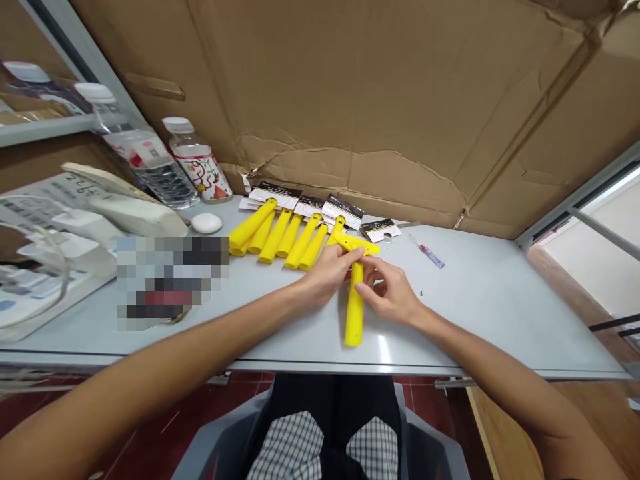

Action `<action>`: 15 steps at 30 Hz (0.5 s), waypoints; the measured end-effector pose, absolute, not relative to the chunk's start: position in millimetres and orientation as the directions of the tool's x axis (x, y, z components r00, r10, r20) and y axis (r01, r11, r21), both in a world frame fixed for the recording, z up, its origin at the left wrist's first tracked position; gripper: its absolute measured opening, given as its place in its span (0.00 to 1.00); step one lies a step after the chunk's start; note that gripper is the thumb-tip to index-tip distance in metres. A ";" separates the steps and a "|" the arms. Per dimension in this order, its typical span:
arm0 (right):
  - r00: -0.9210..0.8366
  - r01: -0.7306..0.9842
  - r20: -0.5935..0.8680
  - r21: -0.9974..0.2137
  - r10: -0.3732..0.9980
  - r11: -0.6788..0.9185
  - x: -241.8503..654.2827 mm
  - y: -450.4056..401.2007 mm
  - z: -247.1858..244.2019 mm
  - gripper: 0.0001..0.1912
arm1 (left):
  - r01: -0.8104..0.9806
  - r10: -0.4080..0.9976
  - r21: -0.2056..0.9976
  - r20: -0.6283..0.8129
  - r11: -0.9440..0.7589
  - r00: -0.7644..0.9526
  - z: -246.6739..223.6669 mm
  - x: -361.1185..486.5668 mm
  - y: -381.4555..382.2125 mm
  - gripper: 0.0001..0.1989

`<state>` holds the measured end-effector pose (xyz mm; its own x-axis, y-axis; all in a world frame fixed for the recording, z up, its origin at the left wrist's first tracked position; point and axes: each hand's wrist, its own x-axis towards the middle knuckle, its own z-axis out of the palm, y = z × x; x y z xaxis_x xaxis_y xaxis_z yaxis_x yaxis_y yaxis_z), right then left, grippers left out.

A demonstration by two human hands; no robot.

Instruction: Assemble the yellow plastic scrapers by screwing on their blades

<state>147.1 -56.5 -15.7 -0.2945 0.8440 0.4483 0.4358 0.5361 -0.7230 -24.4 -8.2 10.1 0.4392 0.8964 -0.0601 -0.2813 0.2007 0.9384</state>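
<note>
A yellow plastic scraper [355, 307] lies lengthwise on the grey table [500, 300], handle toward me. My left hand [327, 270] grips its wide head at the far end. My right hand [393, 293] pinches the handle just below the head. Behind them lies a row of several yellow scrapers [280, 233] side by side, with black-and-white label cards [300, 200] at their far ends. A single loose label card [381, 229] lies to the right of the row.
A small screwdriver [427, 252] lies right of the hands. Two water bottles [193, 160] and a white oval object [206, 223] stand at the back left, by a telephone [120, 207]. A cardboard sheet [375, 100] forms the back wall.
</note>
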 end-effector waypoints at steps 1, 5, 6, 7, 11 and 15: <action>-0.304 0.410 0.422 -0.751 0.854 0.517 153.9 -54.4 -14.5 0.17 | -0.276 0.890 0.932 -0.094 0.236 0.446 8.3 -23.6 -9.7 0.13; -0.102 0.466 0.423 -0.780 0.901 0.419 209.8 -31.3 6.7 0.19 | -0.246 0.833 0.891 -0.216 0.381 0.509 7.2 -21.3 -17.4 0.07; -0.067 0.504 0.408 -0.774 0.910 0.384 225.9 -25.6 13.5 0.19 | -0.237 0.824 0.884 -0.238 0.403 0.514 7.5 -20.9 -19.3 0.07; -0.076 0.565 0.377 -0.746 0.923 0.351 241.2 -21.0 19.9 0.18 | -0.227 0.817 0.879 -0.255 0.419 0.518 7.6 -20.6 -20.8 0.07; -0.172 0.867 0.161 -0.444 0.972 0.227 281.7 -14.9 36.8 0.10 | -0.193 0.807 0.882 -0.280 0.430 0.521 6.8 -20.4 -22.0 0.06; -0.155 0.902 0.121 -0.387 0.980 0.191 285.5 -16.8 39.3 0.13 | -0.186 0.798 0.882 -0.278 0.432 0.534 7.1 -20.8 -20.3 0.07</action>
<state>285.5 -16.8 39.3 -0.1554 0.9805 0.1207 0.9019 0.1906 -0.3875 -20.8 -20.3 7.1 0.5340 0.7984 -0.2782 -0.1861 0.4319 0.8825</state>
